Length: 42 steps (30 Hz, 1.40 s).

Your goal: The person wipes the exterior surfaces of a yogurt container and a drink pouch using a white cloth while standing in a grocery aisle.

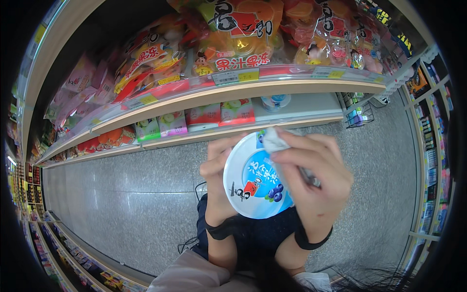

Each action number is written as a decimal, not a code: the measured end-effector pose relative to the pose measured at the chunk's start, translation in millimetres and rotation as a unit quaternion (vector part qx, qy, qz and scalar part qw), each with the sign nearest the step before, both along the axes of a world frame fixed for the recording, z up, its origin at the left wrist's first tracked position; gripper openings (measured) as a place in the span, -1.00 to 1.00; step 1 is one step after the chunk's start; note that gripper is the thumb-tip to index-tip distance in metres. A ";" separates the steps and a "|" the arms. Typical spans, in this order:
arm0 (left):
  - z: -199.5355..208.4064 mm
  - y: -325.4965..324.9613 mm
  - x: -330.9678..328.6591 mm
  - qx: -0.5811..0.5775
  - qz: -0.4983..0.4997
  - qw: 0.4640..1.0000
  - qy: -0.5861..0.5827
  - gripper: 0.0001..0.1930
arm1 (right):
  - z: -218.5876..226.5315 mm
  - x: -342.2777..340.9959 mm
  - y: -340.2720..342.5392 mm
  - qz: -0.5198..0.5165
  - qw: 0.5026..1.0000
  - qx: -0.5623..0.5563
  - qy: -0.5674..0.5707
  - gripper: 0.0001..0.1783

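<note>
A round jelly cup (255,168) with a blue and white lid and a blueberry picture is held up in front of me, lid facing up toward my view. My left hand (216,168) is closed around its left side, the fingers partly hidden behind the cup. In my right hand (316,168) a crumpled white tissue or cloth (275,141) is pinched, pressed against the cup's upper right rim. On the lower shelf behind, a similar blue and white cup (276,101) stands at the right of several coloured packages.
Above, a shelf edge (233,90) carries price tags and bagged jellies (238,39). Boxed packages (204,114) line the lower shelf. A black wire basket (359,117) hangs at its right end. More stocked shelves (430,146) stand right and lower left; grey floor (136,204) lies below.
</note>
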<state>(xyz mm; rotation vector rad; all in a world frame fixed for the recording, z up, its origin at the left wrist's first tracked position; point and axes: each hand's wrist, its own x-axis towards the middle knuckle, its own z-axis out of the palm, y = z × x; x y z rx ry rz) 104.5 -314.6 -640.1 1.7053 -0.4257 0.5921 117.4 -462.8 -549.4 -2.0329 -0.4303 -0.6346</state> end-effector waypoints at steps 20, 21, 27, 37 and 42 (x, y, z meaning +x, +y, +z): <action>5.7 -9.1 -10.7 -0.274 0.030 0.942 0.194 -0.37 | 4.6 -13.3 -2.5 0.018 1.000 -0.008 0.009 -0.72; 4.5 -8.1 -12.5 -0.282 0.025 0.936 0.207 -0.38 | 4.8 -13.8 0.9 0.018 1.000 -0.007 0.009 -0.72; -0.9 -11.6 -9.9 -0.135 0.058 0.982 0.116 -0.36 | 10.2 -25.9 2.2 0.243 0.968 0.004 0.063 -0.72; 2.9 -9.2 -0.7 -0.084 -0.017 0.991 0.100 -0.13 | 5.7 -11.5 -19.6 0.021 0.998 -0.043 0.049 -0.79; -11.1 1.5 -13.1 -0.056 -0.026 0.992 0.114 -0.12 | 6.5 -15.4 -2.2 0.131 0.990 -0.001 0.058 -0.78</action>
